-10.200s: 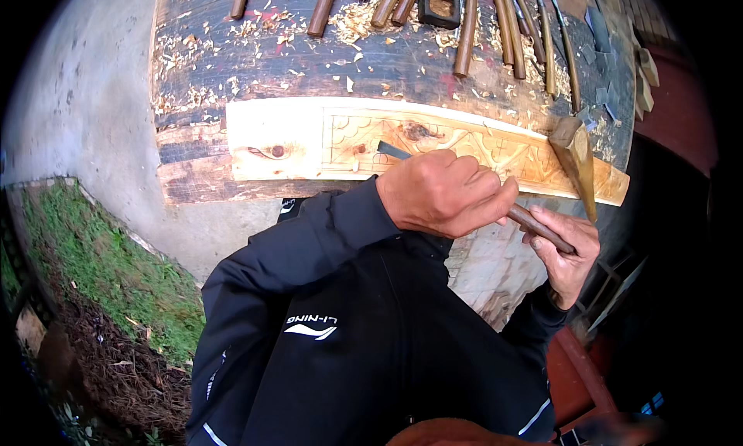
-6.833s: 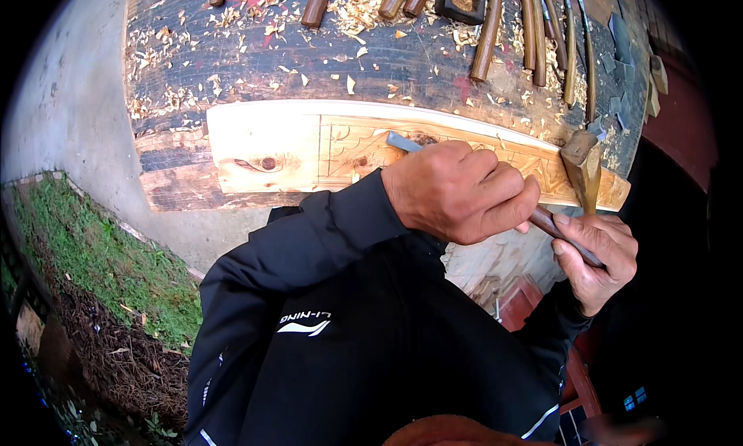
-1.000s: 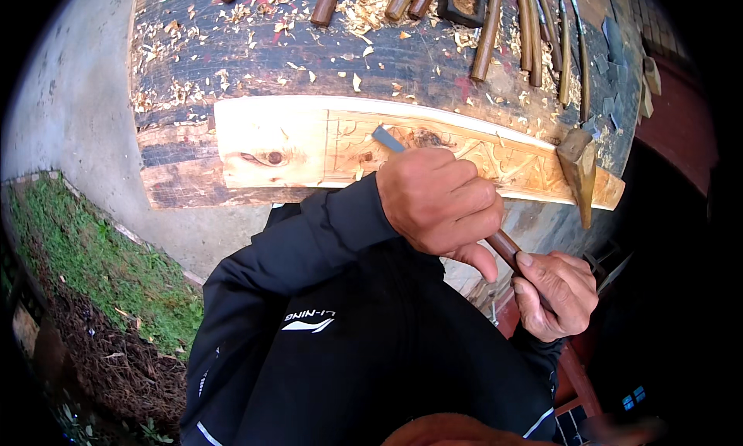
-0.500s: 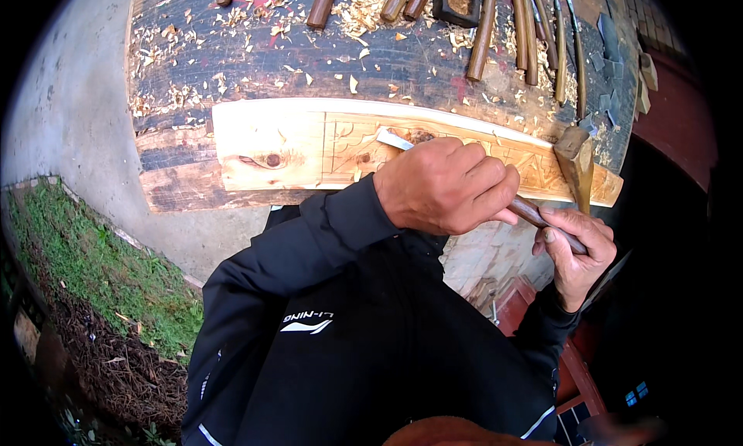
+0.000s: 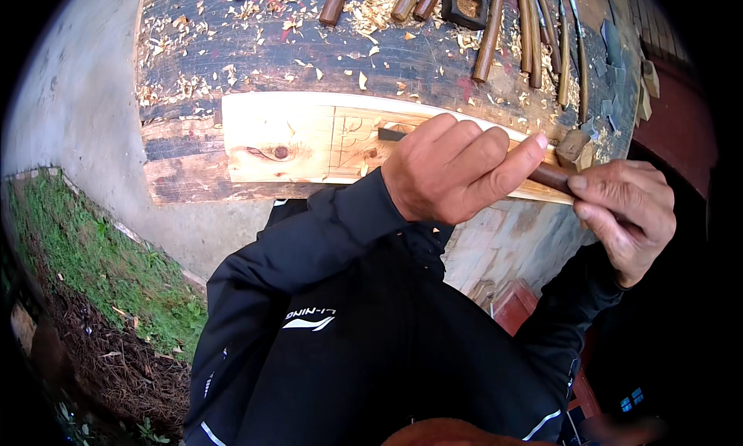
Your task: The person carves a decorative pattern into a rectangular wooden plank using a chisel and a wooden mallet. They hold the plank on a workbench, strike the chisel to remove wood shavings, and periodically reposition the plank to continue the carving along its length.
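Observation:
A pale wooden plank with a knot and carved outlines lies along the near edge of a dark workbench. My left hand is wrapped around the shaft of a carving chisel, whose metal tip rests on the carved part of the plank. My right hand grips the chisel's brown wooden handle at its rear end, just off the bench's right corner. Both sleeves are black.
Several wood-handled chisels and a small square block lie at the back of the bench among wood shavings. A mallet head sits by the plank's right end. Concrete floor and grass lie to the left.
My view has shifted slightly. My right hand has risen from below the bench edge back up beside the plank's right end, and the chisel now lies flatter on the plank.

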`<state>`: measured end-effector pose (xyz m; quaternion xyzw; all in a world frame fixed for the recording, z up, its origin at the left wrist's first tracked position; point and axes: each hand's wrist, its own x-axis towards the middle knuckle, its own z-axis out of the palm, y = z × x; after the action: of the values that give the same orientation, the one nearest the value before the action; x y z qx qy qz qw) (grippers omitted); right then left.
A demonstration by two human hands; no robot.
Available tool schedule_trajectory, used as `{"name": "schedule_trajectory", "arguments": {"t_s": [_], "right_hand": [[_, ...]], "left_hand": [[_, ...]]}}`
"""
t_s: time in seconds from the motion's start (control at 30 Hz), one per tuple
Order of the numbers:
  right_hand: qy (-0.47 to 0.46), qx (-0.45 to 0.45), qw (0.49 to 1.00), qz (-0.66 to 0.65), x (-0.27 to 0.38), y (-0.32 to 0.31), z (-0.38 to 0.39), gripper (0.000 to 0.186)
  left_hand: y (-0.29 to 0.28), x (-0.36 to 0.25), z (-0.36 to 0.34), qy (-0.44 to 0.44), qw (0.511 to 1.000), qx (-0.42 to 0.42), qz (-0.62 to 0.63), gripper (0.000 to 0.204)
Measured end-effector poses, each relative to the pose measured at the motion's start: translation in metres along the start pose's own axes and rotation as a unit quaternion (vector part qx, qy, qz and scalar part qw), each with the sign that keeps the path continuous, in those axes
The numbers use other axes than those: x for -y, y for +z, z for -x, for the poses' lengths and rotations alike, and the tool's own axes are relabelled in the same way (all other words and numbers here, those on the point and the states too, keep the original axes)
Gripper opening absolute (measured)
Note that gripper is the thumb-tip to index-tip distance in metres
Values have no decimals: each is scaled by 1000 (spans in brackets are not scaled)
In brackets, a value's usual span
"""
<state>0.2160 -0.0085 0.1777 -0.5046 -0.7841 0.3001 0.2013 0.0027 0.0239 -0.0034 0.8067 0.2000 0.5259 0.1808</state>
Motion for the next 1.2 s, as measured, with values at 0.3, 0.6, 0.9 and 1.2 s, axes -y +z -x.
{"name": "schedule_trajectory", "arguments": {"t_s": [0.3, 0.6, 0.9, 1.2], "right_hand": [[183, -191, 964, -18, 14, 30, 75, 24], [274, -327, 901, -72, 13, 56, 108, 25], [206, -127, 965, -101, 5, 47, 74, 28], [153, -77, 982, -82, -23, 35, 52, 28]], "left_hand": [[-36, -10, 22, -20, 998, 22, -47, 51], [-84, -20, 64, -6, 969, 233, 85, 40], [-6, -12, 13, 19, 996, 51, 65, 47], [-3, -10, 8, -24, 994, 101, 27, 54]]}}
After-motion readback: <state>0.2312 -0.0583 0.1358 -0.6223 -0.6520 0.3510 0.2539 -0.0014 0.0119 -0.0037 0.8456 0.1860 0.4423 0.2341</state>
